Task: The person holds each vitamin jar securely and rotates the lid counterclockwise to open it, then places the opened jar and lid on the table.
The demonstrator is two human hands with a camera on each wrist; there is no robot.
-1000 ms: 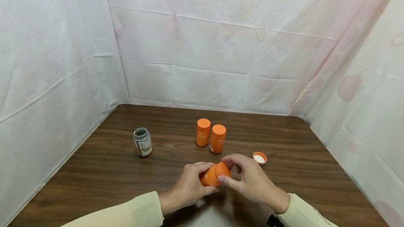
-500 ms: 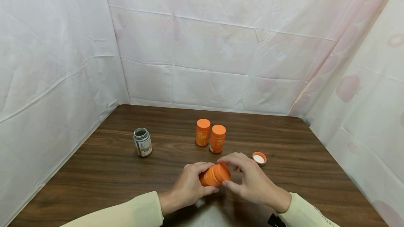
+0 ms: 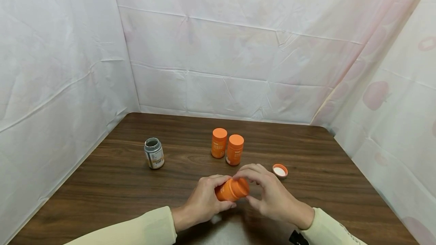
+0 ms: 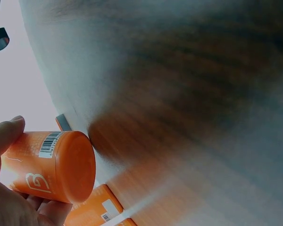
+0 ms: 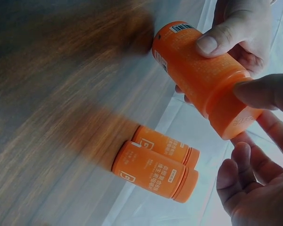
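Note:
My left hand point(image 3: 202, 200) grips an orange pill bottle point(image 3: 225, 192) round its body, tilted low over the front of the table. The bottle's base with a barcode point(image 4: 50, 144) beside it faces the left wrist view. On its end is an orange screw cap point(image 3: 242, 187), pointing right towards my right hand point(image 3: 274, 197). The right thumb point(image 5: 259, 93) and fingers are curved round that cap from opposite sides; the right wrist view shows the cap seated on the bottle's neck. My other right fingers are curled and hold nothing.
Two capped orange bottles point(image 3: 219, 143) stand side by side beyond my hands. An uncapped grey bottle point(image 3: 154, 155) with a white label is at the left. An orange-rimmed cap point(image 3: 280, 171) with a white lining lies upturned behind my right hand. White sheets point(image 3: 204, 48) enclose the wooden table point(image 3: 112, 184).
My right fingers have slid round the cap: the index finger to the left over its top, the thumb down and right along its lower edge. The left hand and bottle body stay put.

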